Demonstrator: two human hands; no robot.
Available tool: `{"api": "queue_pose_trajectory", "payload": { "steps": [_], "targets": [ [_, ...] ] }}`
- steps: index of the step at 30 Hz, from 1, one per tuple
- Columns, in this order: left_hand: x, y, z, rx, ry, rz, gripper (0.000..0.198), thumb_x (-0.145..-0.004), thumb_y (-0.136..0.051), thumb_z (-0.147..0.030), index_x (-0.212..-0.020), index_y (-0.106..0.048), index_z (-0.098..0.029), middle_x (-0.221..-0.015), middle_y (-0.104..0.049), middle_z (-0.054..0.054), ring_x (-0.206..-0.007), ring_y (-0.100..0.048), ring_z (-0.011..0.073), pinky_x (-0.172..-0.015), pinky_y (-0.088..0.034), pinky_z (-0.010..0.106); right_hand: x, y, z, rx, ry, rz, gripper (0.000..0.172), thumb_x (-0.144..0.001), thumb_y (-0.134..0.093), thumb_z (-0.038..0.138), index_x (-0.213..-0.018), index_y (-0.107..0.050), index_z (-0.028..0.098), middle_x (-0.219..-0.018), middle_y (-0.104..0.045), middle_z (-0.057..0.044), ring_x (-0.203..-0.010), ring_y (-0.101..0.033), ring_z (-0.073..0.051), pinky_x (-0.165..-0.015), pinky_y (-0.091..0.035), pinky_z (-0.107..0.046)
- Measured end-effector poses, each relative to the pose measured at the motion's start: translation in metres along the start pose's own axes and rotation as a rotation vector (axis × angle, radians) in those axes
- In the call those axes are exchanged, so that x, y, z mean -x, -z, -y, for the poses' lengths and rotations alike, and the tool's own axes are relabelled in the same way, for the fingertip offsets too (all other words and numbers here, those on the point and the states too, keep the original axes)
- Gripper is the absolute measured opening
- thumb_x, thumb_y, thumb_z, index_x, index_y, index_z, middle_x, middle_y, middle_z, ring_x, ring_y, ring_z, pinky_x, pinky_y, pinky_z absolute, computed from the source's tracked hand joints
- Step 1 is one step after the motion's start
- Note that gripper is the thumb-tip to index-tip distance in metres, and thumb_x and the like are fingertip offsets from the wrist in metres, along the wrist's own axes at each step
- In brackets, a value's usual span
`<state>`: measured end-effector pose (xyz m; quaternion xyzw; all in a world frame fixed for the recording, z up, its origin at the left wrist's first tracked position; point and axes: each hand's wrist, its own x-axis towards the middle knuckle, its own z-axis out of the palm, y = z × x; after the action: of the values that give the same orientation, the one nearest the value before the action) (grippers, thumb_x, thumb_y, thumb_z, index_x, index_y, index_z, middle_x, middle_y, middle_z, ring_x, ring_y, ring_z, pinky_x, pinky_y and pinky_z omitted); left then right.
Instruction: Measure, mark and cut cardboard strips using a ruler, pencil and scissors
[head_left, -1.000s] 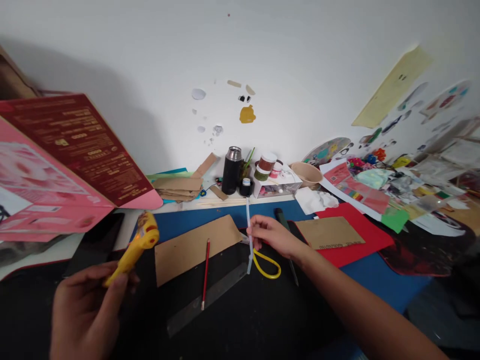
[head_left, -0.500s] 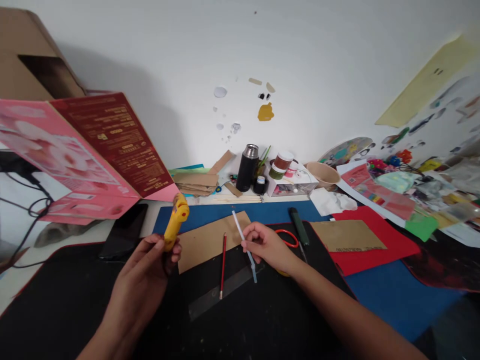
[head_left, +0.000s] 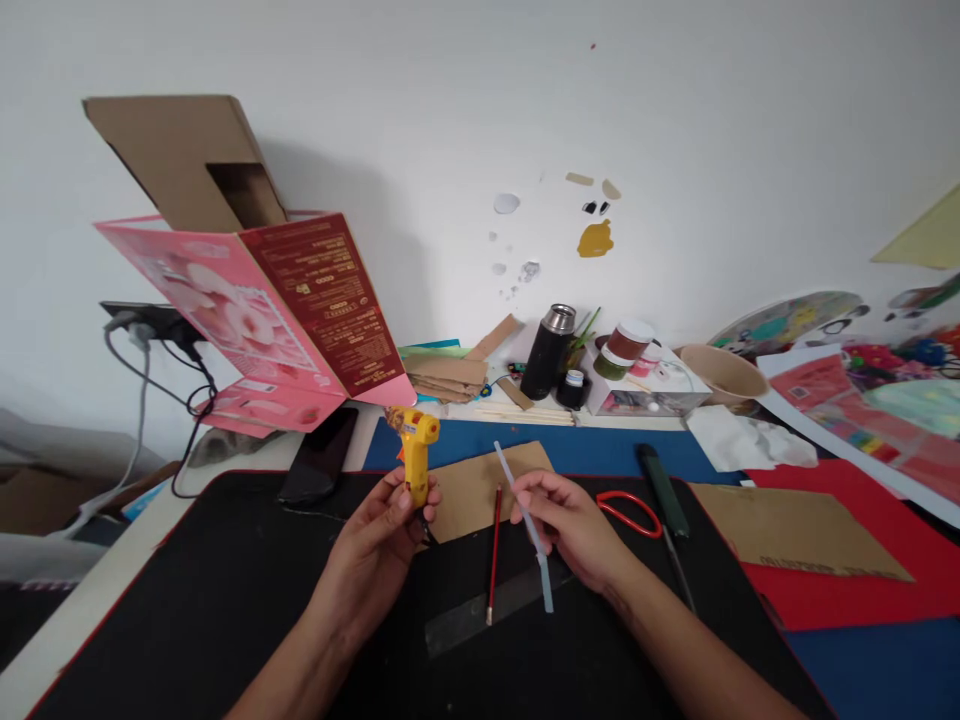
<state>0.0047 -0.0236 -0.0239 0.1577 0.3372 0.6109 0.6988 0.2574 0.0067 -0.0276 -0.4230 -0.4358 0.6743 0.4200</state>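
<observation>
In my left hand [head_left: 382, 535] is a yellow glue gun [head_left: 416, 462], held upright by its handle, its nozzle toward the left. A dark cord hangs below that hand. My right hand [head_left: 559, 520] pinches a thin translucent glue stick [head_left: 529, 522], slanted, with a kink near its lower end. Between the hands a red pencil [head_left: 495, 555] lies across a brown cardboard strip [head_left: 469, 490] and a clear ruler [head_left: 457, 625]. Right of my right hand are red-handled scissors [head_left: 630, 512], partly covered, and a dark green utility knife [head_left: 663, 490].
Pink folded cardboard [head_left: 225, 310] and a black phone [head_left: 321, 455] are at the left. A black flask [head_left: 549, 352], paint jars [head_left: 622, 350] and a bowl [head_left: 724, 375] line the wall. Cardboard [head_left: 802, 530] rests on red sheet [head_left: 885, 500] at the right.
My view has swung left, so the scene sits further right. The glue gun has turned, its nozzle now showing toward the left. Both hands keep their holds.
</observation>
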Motion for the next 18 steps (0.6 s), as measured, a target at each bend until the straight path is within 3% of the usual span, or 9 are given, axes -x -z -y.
{"api": "queue_pose_trajectory", "payload": {
  "steps": [7, 11, 14, 18],
  "targets": [
    [0.0, -0.001, 0.0, -0.022, 0.033, 0.04, 0.047, -0.07, -0.102, -0.024, -0.11, -0.079, -0.015, -0.1, -0.078, 0.009, -0.076, -0.07, 0.0157, -0.073, -0.06, 0.025, -0.005, -0.018, -0.008, -0.189, -0.068, 0.098, 0.034, -0.083, -0.089, 0.046, -0.103, -0.081, 0.02, -0.094, -0.085, -0.009, -0.052, -0.066, -0.013, -0.053, -0.052, -0.027],
    [0.0, 0.0, 0.001, -0.046, 0.055, 0.042, 0.047, -0.067, -0.104, -0.027, -0.105, -0.083, -0.013, -0.099, -0.078, 0.01, -0.076, -0.068, 0.0146, -0.074, -0.059, 0.023, -0.005, -0.024, -0.01, -0.196, -0.069, 0.148, 0.038, -0.08, -0.093, 0.043, -0.107, -0.079, 0.021, -0.102, -0.085, -0.009, -0.057, -0.072, -0.014, -0.06, -0.056, -0.028],
    [0.0, 0.001, 0.002, -0.063, 0.066, 0.008, 0.048, -0.063, -0.106, -0.028, -0.103, -0.085, -0.012, -0.097, -0.079, 0.011, -0.077, -0.069, 0.0152, -0.075, -0.059, 0.023, -0.005, -0.026, -0.008, -0.166, -0.032, 0.148, 0.038, -0.078, -0.097, 0.042, -0.101, -0.076, 0.02, -0.096, -0.085, -0.008, -0.057, -0.071, -0.013, -0.061, -0.055, -0.028],
    [0.001, 0.0, 0.004, -0.088, 0.056, -0.008, 0.046, -0.062, -0.106, -0.03, -0.1, -0.086, -0.012, -0.096, -0.078, 0.011, -0.078, -0.068, 0.0153, -0.076, -0.059, 0.023, -0.009, -0.031, -0.001, -0.164, 0.068, 0.053, 0.038, -0.081, -0.094, 0.048, -0.096, -0.073, 0.019, -0.075, -0.079, -0.003, -0.053, -0.065, -0.012, -0.056, -0.05, -0.025]
  ]
}}
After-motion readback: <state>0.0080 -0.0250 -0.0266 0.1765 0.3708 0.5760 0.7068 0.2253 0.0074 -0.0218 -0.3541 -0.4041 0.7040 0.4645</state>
